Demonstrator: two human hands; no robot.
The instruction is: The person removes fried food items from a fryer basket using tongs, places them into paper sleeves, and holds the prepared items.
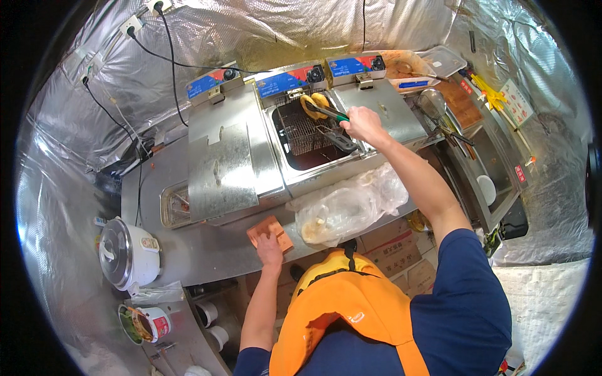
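Note:
In my right hand (363, 124) is a pair of tongs (335, 113) with a green part near the grip. Their tips are at a golden fried bread (315, 104), above the rear of a wire fryer basket (301, 131). This basket sits in the open middle well of a steel deep fryer, over dark oil (305, 162). My left hand (269, 247) is on a flat orange-brown paper bag (264, 229) at the counter's front edge, fingers over it. Right of that hand lies a clear plastic bag (345, 207) with pale pieces inside.
Steel lids (223, 174) cover the wells on both sides. A black basket handle (342, 142) juts forward. At left stand a white rice cooker (129, 254) and a sauce tub (153, 324). Skimmers (430, 102) and a sauce container (400, 68) are at right. Power cords (173, 84) hang behind.

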